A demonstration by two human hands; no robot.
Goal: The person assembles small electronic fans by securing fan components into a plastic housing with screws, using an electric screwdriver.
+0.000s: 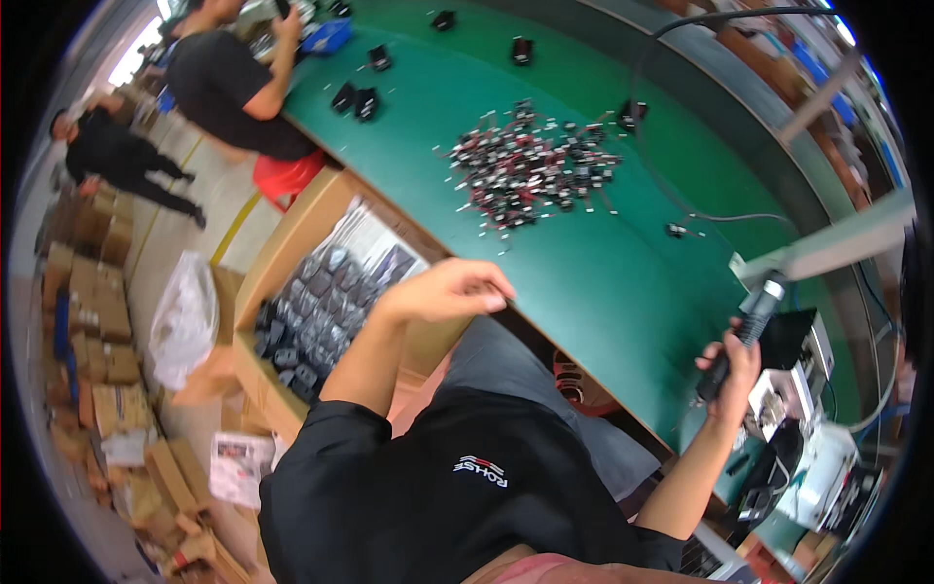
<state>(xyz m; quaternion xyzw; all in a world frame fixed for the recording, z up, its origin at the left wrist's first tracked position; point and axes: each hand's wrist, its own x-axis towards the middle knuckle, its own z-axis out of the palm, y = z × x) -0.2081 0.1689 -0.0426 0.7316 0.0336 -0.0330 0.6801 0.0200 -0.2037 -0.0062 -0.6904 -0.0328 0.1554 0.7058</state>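
At the right, my right hand (736,370) is wrapped round a black electric screwdriver (763,310) with a pale ring near its upper end. The tool is tilted, its thin tip pointing down and to the left over the green tabletop (593,302). My left hand (452,290) hovers at the table's near edge, beside a carton. Its fingers are loosely bent and apart, and nothing shows in them. A heap of small black parts with red and black wires and white connectors (530,170) lies farther off. One such wired part (674,231) sits alone to the right.
The open carton (255,282) at my left holds rows of bagged black parts (326,292). Several black pieces (366,103) are scattered along the far table. A dark cable (637,88) loops above the right side. Two people stand at the upper left; flattened cardboard (175,477) covers the floor.
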